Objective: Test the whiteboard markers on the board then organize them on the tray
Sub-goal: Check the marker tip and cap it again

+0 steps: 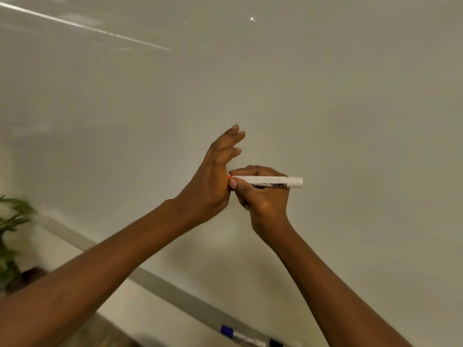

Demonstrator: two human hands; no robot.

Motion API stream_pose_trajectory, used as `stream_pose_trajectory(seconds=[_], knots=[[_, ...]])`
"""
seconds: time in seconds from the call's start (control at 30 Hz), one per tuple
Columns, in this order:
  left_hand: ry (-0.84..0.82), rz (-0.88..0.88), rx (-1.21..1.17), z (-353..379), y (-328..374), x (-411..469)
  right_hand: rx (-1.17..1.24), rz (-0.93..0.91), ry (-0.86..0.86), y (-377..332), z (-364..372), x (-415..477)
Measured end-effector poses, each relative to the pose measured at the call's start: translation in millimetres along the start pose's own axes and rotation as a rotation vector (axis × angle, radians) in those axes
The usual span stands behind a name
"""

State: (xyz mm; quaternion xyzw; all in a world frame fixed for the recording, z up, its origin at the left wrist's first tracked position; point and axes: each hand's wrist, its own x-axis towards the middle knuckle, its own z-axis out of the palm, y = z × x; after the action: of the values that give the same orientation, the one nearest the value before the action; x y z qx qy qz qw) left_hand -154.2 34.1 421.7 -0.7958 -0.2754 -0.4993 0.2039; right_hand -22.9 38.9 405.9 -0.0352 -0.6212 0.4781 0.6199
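A white marker with a red end lies level in front of the whiteboard. My right hand grips its barrel. The red end presses into the palm of my left hand, whose fingers point up and apart; whether a cap sits there is hidden. Low in view, a blue-capped marker and the black end of another marker lie on the tray at the board's bottom edge.
The board's grey frame runs diagonally from the left down to the right. A green potted plant stands at the far left, below the board, beside the wall.
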Motion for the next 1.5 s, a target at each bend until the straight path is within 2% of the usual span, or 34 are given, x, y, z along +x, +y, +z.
stream_pose_trajectory(seconds=[0.27, 0.43, 0.57, 0.67, 0.77, 0.87, 1.0, 1.17, 1.5], knots=[[-0.33, -0.408, 0.244, -70.6, -43.2, -140.1, -0.214, 0.316, -0.16, 94.0, 61.2, -27.3], [-0.444, -0.616, 0.479, -104.5, -70.9, -223.6, -0.335, 0.493, -0.044, 162.2, 91.4, -61.8], [-0.557, -0.574, 0.585, -112.1, -86.4, -287.9, -0.498, 0.601, -0.065, 216.0, 111.9, -93.6], [-0.637, -0.669, 0.577, -113.1, -98.2, -346.6, -0.586, 0.637, -0.084, 252.4, 120.2, -118.0], [-0.702, -0.728, 0.532, -110.9, -93.2, -395.1, -0.719, 0.607, -0.247, 287.8, 126.1, -151.9], [-0.835, -0.767, 0.524, -109.6, -85.6, -426.9, -0.77, 0.687, -0.364, 316.5, 129.8, -180.7], [-1.052, -0.904, 0.537, -107.5, -92.3, -481.1, -0.914, 0.85, -0.586, 352.5, 134.7, -207.9], [-1.25, -0.957, 0.568, -100.1, -93.3, -526.0, -0.998, 0.919, -0.749, 382.2, 145.7, -229.5], [-1.378, -1.001, 0.662, -97.4, -99.5, -577.7, -0.986, 0.981, -0.787, 420.5, 154.3, -258.2]])
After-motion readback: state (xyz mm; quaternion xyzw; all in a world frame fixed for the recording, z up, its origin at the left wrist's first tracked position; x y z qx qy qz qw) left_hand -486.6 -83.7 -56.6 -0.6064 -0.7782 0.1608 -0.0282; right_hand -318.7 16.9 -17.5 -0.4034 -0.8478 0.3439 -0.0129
